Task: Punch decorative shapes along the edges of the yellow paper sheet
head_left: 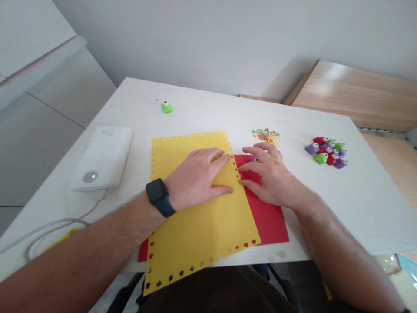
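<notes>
My left hand (198,178), with a dark watch at the wrist, lies spread on a yellow sheet (208,234) whose border is punched with small stars, hearts and other shapes. Thumb and fingers apart, my right hand (267,174) is at the yellow sheet's right edge, over a red sheet (269,221) that lies partly underneath. Between its fingers a small purple piece with a white eye (255,159), like a mini paper punch, shows in part; my fingers hide the rest. The yellow sheet's lower left corner hangs past the table's front edge.
Punched paper bits (265,134) lie beyond my right hand. Several coloured mini punches (327,152) are clustered at the right, and a green one (167,107) sits far left. A white power bank (102,158) with a cable (61,221) is at the left.
</notes>
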`<state>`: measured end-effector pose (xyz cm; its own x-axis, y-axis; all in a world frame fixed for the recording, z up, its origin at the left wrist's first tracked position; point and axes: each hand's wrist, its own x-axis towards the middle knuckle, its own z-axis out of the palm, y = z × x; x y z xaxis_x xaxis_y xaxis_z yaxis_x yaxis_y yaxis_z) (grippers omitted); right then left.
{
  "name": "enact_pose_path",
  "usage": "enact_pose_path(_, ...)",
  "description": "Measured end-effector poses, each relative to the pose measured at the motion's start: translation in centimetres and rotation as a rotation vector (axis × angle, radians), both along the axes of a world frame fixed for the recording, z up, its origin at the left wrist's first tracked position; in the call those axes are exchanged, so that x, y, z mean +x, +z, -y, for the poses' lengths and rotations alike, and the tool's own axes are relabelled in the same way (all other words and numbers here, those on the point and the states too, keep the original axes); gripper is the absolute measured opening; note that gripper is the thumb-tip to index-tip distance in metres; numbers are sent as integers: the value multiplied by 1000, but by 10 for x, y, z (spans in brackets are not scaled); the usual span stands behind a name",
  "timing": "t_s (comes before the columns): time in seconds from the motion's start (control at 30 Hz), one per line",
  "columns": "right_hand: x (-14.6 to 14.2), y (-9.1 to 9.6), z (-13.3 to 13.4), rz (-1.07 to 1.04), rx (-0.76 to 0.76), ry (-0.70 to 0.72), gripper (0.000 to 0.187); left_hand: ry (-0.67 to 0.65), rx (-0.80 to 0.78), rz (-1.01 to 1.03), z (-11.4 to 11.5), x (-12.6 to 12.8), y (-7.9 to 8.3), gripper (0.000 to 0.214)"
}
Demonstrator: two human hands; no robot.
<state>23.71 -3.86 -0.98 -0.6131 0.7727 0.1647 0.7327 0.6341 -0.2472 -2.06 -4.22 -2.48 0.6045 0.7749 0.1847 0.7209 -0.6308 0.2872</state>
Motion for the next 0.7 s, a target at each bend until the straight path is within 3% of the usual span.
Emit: enact_pose_path(0.7,5,-3,-2,-5,41,40,15,41,-46,-77,-1,-4,10,81)
